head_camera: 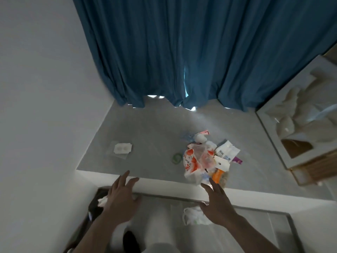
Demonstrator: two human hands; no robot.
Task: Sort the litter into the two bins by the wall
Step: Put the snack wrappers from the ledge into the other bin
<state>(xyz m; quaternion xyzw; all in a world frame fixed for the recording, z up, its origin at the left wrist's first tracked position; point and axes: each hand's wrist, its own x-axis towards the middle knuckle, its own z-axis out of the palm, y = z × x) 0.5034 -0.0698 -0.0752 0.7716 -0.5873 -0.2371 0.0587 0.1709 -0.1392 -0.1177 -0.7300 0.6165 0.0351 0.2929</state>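
- the dark bin (94,207) sits low at the left against the white wall (36,106), a white crumpled tissue (103,200) already inside; only one bin shows plainly, so an item could land in the wrong one if the second is misjudged.
- the left hand (120,199) hovers over that bin's far edge, fingers straight and spread, holding nothing; it may block the opening when litter is brought over.
- a flat blister pack (122,149) and a green wrapper (176,158) lie apart from the heap on the grey floor (145,128), easy to overlook.
- the litter pile (206,159) lies just beyond the white ledge (164,183): an orange-printed plastic bag (191,165), a white packet (227,149), an orange carton (218,177). grabbing the loose bag could spill or scatter what rests on it.
- the right hand (217,203) reaches toward the pile's near edge, fingers extended and apart, gripping nothing; a whole-handful grab would mix the sorts.
- a white bag (195,215) lies under that hand and might be missed.
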